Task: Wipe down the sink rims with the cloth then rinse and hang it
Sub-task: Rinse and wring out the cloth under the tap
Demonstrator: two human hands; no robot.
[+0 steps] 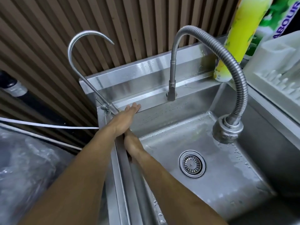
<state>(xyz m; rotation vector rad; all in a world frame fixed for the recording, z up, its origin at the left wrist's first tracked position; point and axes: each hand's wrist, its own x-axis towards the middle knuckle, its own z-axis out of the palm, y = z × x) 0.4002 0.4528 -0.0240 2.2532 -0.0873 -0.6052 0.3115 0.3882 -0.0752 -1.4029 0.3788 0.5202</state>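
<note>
The steel sink (227,184) fills the middle and right of the view. My left hand (128,114) lies flat with straight fingers on the back left corner of the sink rim (154,101), next to the base of the thin curved tap (84,65). My right hand (132,144) sits just below it on the left rim (123,176), fingers curled and partly hidden under my left wrist. Only dark slivers of the cloth (123,136) peek out beneath that hand.
A flexible hose faucet (227,130) arches over the basin, its head hanging above the drain strainer (192,163). A yellow-green bottle (233,46) and a white dish rack (276,75) stand at the right. Plastic-wrapped items (27,163) and a white cable (48,125) lie at the left.
</note>
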